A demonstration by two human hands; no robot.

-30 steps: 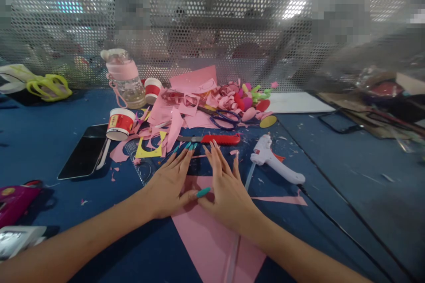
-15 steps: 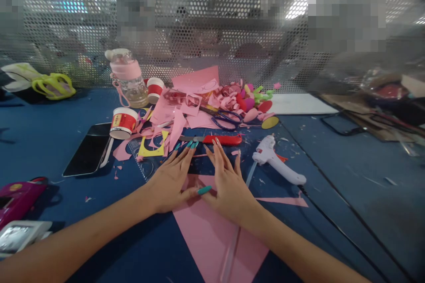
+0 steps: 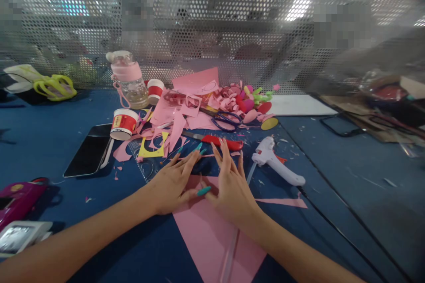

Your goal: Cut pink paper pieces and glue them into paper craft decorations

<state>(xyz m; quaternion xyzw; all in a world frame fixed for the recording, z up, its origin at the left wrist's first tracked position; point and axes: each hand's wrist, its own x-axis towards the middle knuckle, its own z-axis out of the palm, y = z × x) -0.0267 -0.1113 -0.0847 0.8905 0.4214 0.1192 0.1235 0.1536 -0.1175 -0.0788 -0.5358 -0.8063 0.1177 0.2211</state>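
Note:
My left hand (image 3: 172, 181) and my right hand (image 3: 230, 185) lie side by side, fingers stretched out, on the far end of a pink paper sheet (image 3: 212, 239) spread on the blue table (image 3: 49, 141). Both hands are open and press the paper flat; the thumbs nearly touch over it. A clear ruler (image 3: 230, 247) runs under my right wrist across the paper. Just beyond my fingertips lies a red utility knife (image 3: 221, 142). A white glue gun (image 3: 275, 161) rests to the right of my right hand.
Pink and yellow paper scraps (image 3: 175, 124), blue scissors (image 3: 226, 119) and small foam shapes pile up behind. Two red-and-white cups (image 3: 123, 124), a pink-lidded bottle (image 3: 129, 79) and a dark phone (image 3: 88, 150) lie at left. A perforated metal screen (image 3: 212, 22) closes the back.
My fingers have lifted and spread slightly at their tips while the palms stay on the pink paper; the view has shifted a little.

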